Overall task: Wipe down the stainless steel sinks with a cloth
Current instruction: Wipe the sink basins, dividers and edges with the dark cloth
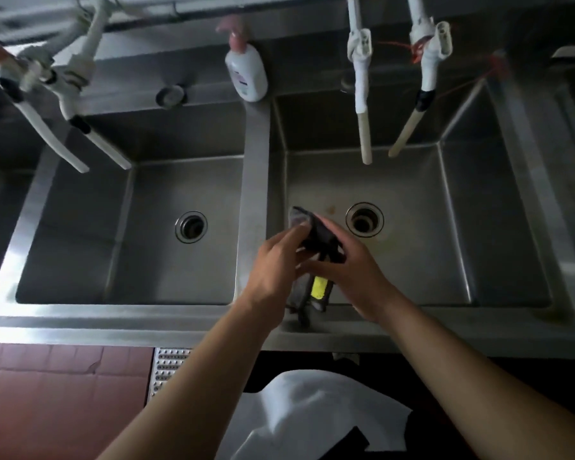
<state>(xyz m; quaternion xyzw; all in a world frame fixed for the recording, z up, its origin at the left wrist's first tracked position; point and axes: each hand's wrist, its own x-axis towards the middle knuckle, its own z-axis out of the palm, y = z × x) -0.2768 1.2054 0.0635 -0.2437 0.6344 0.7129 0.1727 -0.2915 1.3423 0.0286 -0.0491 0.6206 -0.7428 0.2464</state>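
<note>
Two stainless steel sink basins lie side by side below me: the left sink (pixel 80 234) and the right sink (pixel 445 234), each with a round drain. Over the near left corner of the right sink, both hands grip a dark cloth (pixel 316 232) that carries a yellow patch (pixel 319 288). My left hand (pixel 274 267) holds the cloth's left side. My right hand (pixel 349 270) clasps it from the right. The lower end of the cloth hangs down onto the front rim. Fingers hide the cloth's middle.
A white soap bottle (pixel 246 71) with a pink pump stands on the divider's back ledge. White taps (pixel 362 94) hang over the right sink, and more white taps (pixel 77 104) over the left. Red floor tiles (pixel 60 400) and a drain grate (pixel 168 366) lie below.
</note>
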